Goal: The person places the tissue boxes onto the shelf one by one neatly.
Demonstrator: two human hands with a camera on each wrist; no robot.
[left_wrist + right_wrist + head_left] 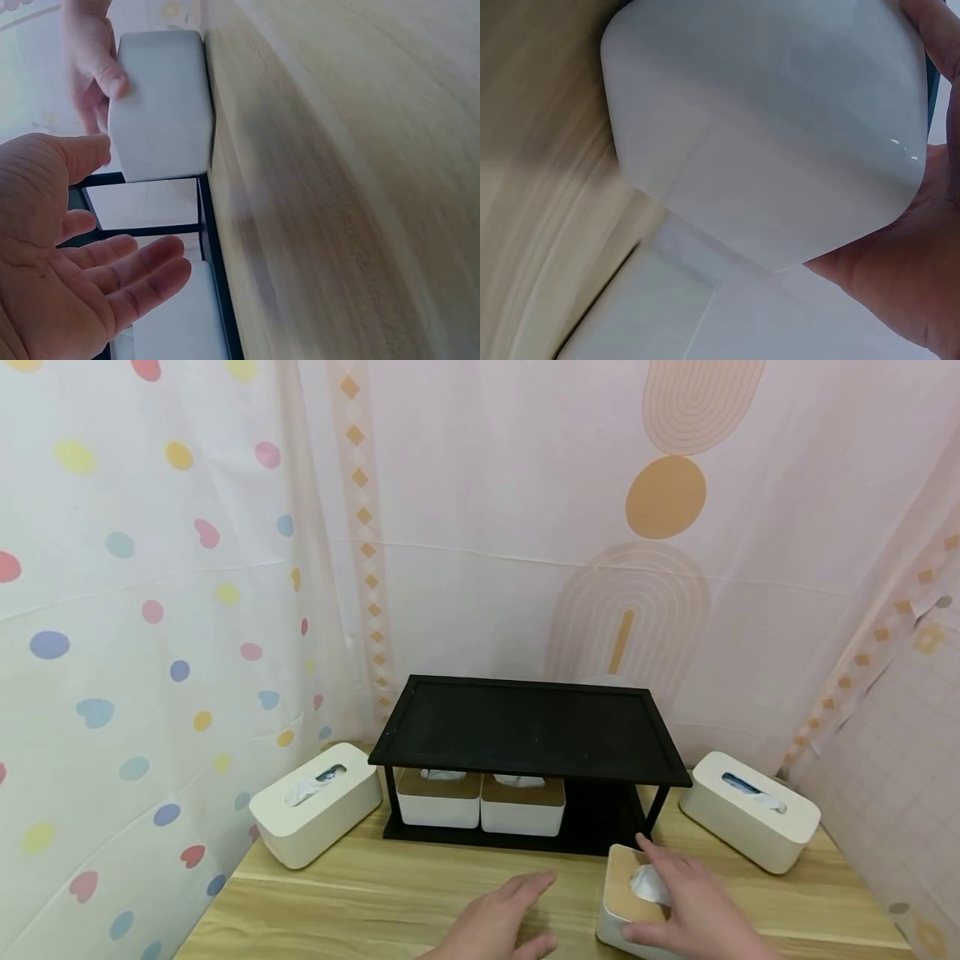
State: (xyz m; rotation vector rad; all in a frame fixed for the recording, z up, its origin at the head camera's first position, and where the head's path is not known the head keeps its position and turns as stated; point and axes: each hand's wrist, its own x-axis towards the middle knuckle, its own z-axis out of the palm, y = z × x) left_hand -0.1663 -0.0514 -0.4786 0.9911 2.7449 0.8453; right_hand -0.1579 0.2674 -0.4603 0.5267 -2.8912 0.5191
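Observation:
My right hand (701,906) grips a square tissue box (624,889) with a wood-look lid and white sides, by the front right of a black two-tier rack (525,727). A white tissue pokes up from its lid, partly behind the hand. In the left wrist view, the right thumb lies against the white side of that box (161,97). My left hand (491,920) is held out left of the box, fingers extended and apart, holding nothing. Two matching tissue boxes sit side by side on the rack's lower tier, a left one (438,806) and a middle one (522,814).
A long white tissue box (318,806) stands at an angle left of the rack. Another long white tissue box (750,818) stands to its right. Patterned curtains (480,527) hang behind and beside the wood-grain table (337,902).

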